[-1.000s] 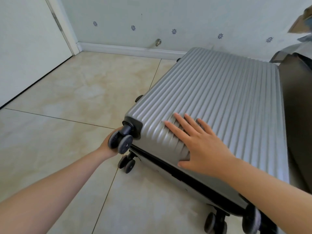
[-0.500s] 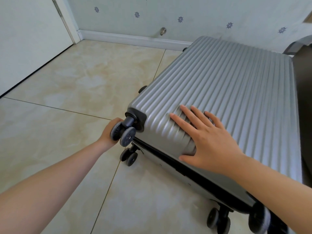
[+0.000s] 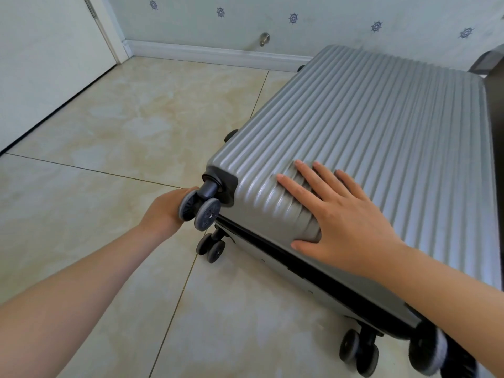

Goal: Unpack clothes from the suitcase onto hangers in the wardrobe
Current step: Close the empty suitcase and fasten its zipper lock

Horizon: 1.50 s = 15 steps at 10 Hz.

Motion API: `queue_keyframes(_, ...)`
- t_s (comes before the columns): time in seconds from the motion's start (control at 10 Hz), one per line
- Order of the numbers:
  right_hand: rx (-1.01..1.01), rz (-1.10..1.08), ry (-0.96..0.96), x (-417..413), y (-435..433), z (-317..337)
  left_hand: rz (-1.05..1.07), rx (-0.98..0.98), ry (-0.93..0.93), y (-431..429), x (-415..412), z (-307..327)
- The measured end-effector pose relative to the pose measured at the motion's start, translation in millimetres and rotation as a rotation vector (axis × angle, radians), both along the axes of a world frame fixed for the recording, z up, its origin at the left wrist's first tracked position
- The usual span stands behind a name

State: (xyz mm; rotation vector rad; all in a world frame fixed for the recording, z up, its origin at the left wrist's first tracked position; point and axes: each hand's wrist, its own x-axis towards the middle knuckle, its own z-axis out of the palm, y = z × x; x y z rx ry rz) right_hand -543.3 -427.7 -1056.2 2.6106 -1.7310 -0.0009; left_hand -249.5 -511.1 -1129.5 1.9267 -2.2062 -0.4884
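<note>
Head view: ribbed grey suitcase (image 3: 368, 148) closed, lying on tiled floor (image 3: 109, 132), long axis running from near wheels toward far wall (image 3: 327, 20). Left hand (image 3: 166, 208) gripping corner wheel (image 3: 200, 210); right hand (image 3: 343, 227) flat, fingers (image 3: 308, 178) spread on shell.

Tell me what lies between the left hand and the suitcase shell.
In the head view, a double caster wheel: the left hand grips it, and its dark stem joins the suitcase corner.
</note>
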Motion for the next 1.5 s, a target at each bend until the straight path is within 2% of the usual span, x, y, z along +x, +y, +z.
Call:
queue_keyframes(0.1,0.011,0.006,-0.025,1.8,-2.2,0.7,0.114,-0.037,0.125,5.6,6.8,-12.5)
queue_keyframes(0.2,0.019,0.002,-0.038,7.1,-5.8,0.7,0.132,-0.077,0.029,17.0,18.6,-27.2)
queue_keyframes(0.3,0.020,0.005,-0.044,8.9,-7.6,-2.4,-0.110,-0.155,-0.098,45.6,16.8,-44.0)
queue_keyframes(0.4,0.026,0.012,-0.052,9.8,-7.3,-1.9,-0.226,-0.154,0.095,74.1,-13.3,-48.8)
queue_keyframes(0.5,0.038,0.016,-0.047,9.2,-8.8,-1.3,-0.381,-0.076,0.205,96.6,-57.7,-46.0)
queue_keyframes(0.6,0.029,0.024,-0.053,8.3,-8.0,-1.9,-0.510,0.056,0.211,115.4,-93.3,-44.1)
queue_keyframes(0.8,0.034,0.018,-0.057,12.6,-7.9,4.4,-0.833,0.258,0.060,149.1,-183.8,-15.4)
queue_keyframes(0.9,-0.034,0.097,-0.297,18.4,33.2,16.6,-0.849,0.271,-0.063,150.8,-184.4,-12.3)
queue_keyframes(1.0,0.339,0.056,-0.667,20.1,93.1,12.4,-0.968,0.229,-0.249,146.5,-162.6,-15.0)
queue_keyframes(1.1,0.872,-0.418,-0.578,8.8,155.3,-71.8,-1.087,0.100,-0.192,141.3,-122.1,-23.9)
queue_keyframes(1.2,0.994,-0.642,-0.915,-21.5,189.4,-94.0,-1.084,-0.129,-0.119,131.6,-101.2,-0.9)
queue_keyframes(1.3,1.082,-0.925,-1.384,-78.8,190.6,-105.7,-1.095,-0.446,0.021,119.9,-126.4,42.2)
queue_keyframes(1.4,1.006,-1.007,-1.655,-74.7,164.2,-105.5,-1.140,-0.654,-0.009,108.8,-174.4,73.4)
queue_keyframes(1.5,1.092,-1.035,-1.911,-72.8,163.7,-106.6,-1.282,-0.666,-0.189,106.2,-218.1,91.9)
